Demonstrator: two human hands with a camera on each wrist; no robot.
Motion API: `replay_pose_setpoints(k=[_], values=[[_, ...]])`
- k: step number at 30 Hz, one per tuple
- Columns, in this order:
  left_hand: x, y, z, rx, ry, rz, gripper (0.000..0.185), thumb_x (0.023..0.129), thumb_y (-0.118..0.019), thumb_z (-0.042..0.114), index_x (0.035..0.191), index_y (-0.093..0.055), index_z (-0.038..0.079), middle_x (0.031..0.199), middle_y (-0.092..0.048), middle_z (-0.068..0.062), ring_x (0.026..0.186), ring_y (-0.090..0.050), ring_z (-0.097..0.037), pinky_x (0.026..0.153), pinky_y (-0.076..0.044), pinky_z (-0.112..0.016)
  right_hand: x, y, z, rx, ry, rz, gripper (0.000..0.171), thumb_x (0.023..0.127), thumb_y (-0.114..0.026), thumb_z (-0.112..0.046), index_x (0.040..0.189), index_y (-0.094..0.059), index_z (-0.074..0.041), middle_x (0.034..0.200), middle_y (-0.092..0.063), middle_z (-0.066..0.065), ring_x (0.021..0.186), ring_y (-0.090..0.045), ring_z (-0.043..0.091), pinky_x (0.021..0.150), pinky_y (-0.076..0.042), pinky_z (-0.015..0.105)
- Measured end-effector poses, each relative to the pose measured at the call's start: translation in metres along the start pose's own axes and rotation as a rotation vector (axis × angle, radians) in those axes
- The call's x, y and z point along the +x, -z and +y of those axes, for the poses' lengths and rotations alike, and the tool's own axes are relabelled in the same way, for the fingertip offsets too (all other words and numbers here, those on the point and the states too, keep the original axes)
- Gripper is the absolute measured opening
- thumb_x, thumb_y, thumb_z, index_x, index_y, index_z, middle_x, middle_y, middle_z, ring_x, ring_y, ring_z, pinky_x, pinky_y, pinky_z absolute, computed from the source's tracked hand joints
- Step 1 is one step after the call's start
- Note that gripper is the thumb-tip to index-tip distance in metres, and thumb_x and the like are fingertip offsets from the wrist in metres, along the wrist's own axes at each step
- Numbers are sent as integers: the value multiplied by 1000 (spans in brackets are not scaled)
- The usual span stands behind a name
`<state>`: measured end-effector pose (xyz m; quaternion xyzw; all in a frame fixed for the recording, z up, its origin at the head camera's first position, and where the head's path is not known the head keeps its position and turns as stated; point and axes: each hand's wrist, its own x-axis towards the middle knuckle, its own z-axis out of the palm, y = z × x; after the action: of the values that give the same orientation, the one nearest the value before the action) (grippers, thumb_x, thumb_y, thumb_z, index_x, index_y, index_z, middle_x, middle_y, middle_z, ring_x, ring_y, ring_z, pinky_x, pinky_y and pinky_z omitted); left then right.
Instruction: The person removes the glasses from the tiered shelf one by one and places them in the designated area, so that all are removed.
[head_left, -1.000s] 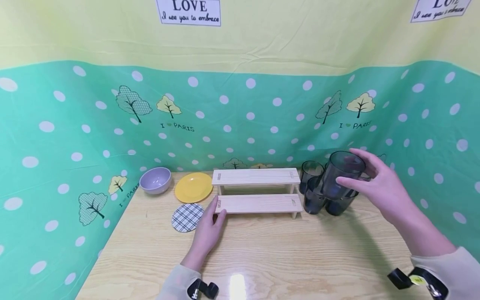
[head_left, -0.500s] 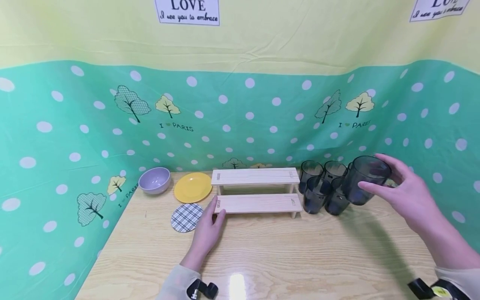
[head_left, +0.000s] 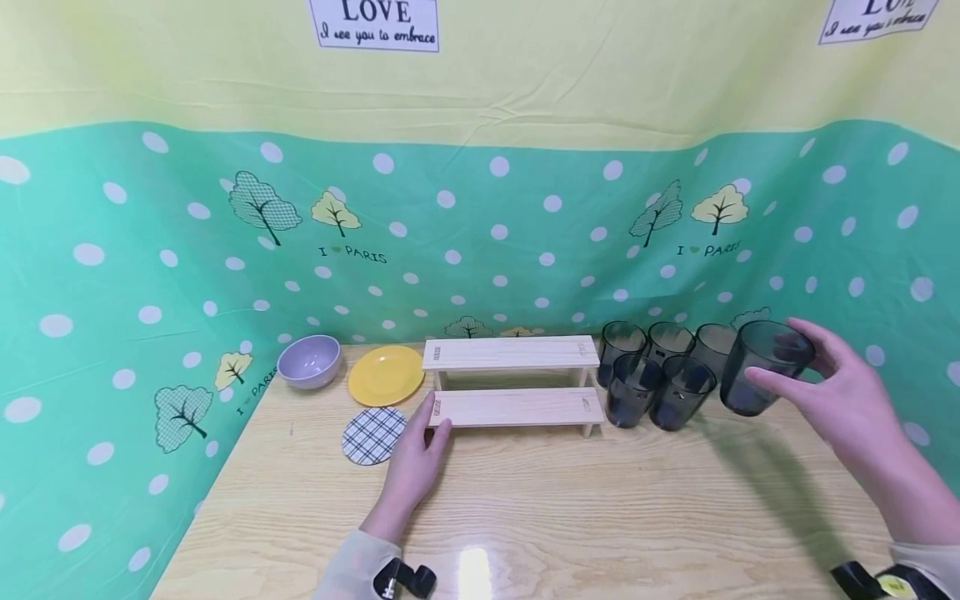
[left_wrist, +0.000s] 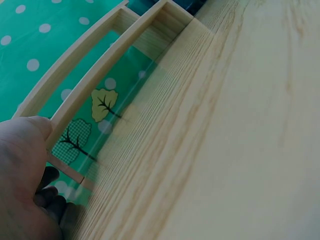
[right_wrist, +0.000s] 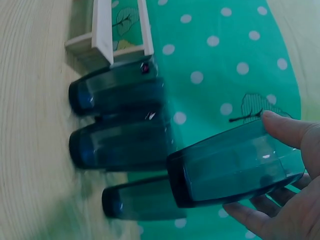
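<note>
— Up top, from the head: how many cups?
— Six dark cups. Five (head_left: 634, 390) standing on the table (head_left: 570, 517), right of the wooden shelf (head_left: 517, 406). One cup (head_left: 761, 367) up in the air, tilted, gripped by the right hand (head_left: 843, 400). Also one bowl (head_left: 309, 360), one yellow plate (head_left: 386, 374), one checked mat (head_left: 372, 434).
— And the left hand (head_left: 416, 462)?
— Flat, fingers straight, touching the shelf's lower step.
— Left wrist?
— Only shelf (left_wrist: 115, 70) and hand (left_wrist: 25, 185). No cups.
— Right wrist?
— Four cups, close up. Thumb and fingers (right_wrist: 285, 131) wrapped round the held cup (right_wrist: 232, 167), off the table.
</note>
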<state>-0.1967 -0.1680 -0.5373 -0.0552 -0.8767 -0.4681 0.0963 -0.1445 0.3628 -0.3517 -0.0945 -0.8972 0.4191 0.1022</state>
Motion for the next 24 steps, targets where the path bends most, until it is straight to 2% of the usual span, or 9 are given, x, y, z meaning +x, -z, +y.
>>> replay_pose_setpoints(k=[2,4,11,17,20,22,24], values=[[0,0,0,0,2,0,68,116,-59,39,174,-34,12,175,-38,-16,161,-35,-38,133,-28,-56,2,0,6,-5,-12,12,105,98,-82,-57,176,-13,-47,179,-28,20,162,-23,51,120,-35,73],[0,0,0,1,4,0,68,116,-58,39,174,-34,13,175,-38,-16,161,-35,-38,133,-28,-56,5,1,12,9,-17,15,107,98,-82,-56,177,-12,-44,179,-25,25,163,-20,52,121,-28,81],[-1,0,0,5,6,-3,69,116,-58,40,174,-34,13,176,-37,-17,162,-34,-39,133,-27,-57,12,2,32,-36,-28,18,112,98,-82,-56,179,-8,-32,177,-25,29,158,-24,60,116,-33,81],[0,0,1,8,14,-5,69,116,-58,41,174,-34,12,175,-37,-17,161,-34,-39,133,-27,-57,14,-2,44,-13,-40,5,114,100,-83,-50,179,-8,-18,177,-19,33,154,-23,67,117,-27,84],[0,0,1,11,17,-6,69,116,-58,41,174,-34,12,176,-37,-17,162,-34,-39,133,-27,-57,16,-4,49,-20,-55,-9,115,100,-82,-51,178,-6,-15,173,-21,40,151,-26,70,114,-31,84],[0,1,1,11,20,-6,69,116,-57,42,174,-34,12,176,-37,-17,162,-34,-39,133,-27,-57,17,-5,53,-28,-56,-16,116,100,-82,-52,178,-5,-14,171,-22,43,148,-29,71,107,-43,75],[0,0,0,11,21,-5,69,116,-57,42,174,-34,12,176,-36,-17,162,-34,-39,133,-27,-57,18,-8,58,-38,-60,-21,117,99,-82,-53,178,-5,-13,170,-25,44,146,-32,70,101,-48,68]])
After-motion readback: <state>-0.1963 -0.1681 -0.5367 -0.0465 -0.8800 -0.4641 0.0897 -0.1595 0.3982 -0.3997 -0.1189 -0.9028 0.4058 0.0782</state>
